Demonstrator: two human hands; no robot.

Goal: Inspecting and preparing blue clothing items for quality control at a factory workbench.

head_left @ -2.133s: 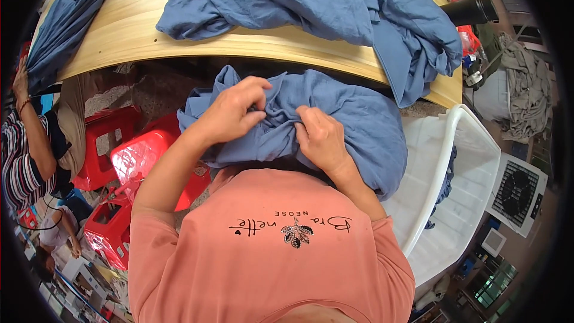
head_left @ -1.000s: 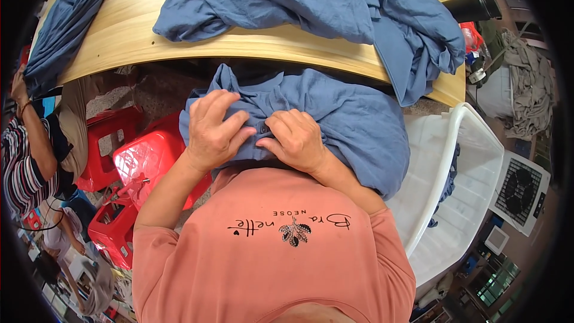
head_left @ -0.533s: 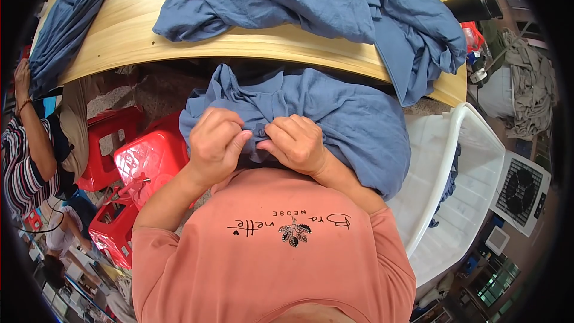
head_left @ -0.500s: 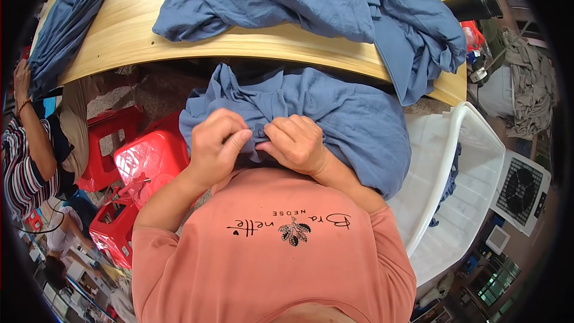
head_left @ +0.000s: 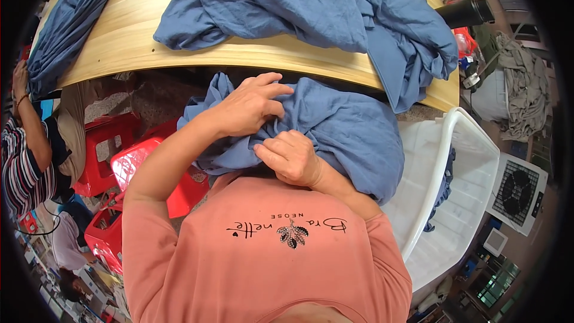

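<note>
A bunched blue garment (head_left: 353, 125) lies across my lap, below the table's near edge. My left hand (head_left: 256, 106) is over its upper left part, fingers bent and spread apart on the cloth. Closer to my body, my right hand (head_left: 291, 157) is closed with thumb and fingers pressed together on the near edge of the garment. The bit of cloth inside that grip is mostly hidden.
Blue garments (head_left: 263, 9) lie on the wooden table (head_left: 128, 39). A white plastic bin (head_left: 445, 167) with dark blue cloth inside stands at my right. Red stools (head_left: 98, 155) are at my left, and a person in a striped top (head_left: 27, 164) handles blue cloth (head_left: 69, 30) beyond them.
My left hand has let go near the button and moved up and right over the garment, its fingers spreading. My right hand has shifted slightly toward my body, still closed.
</note>
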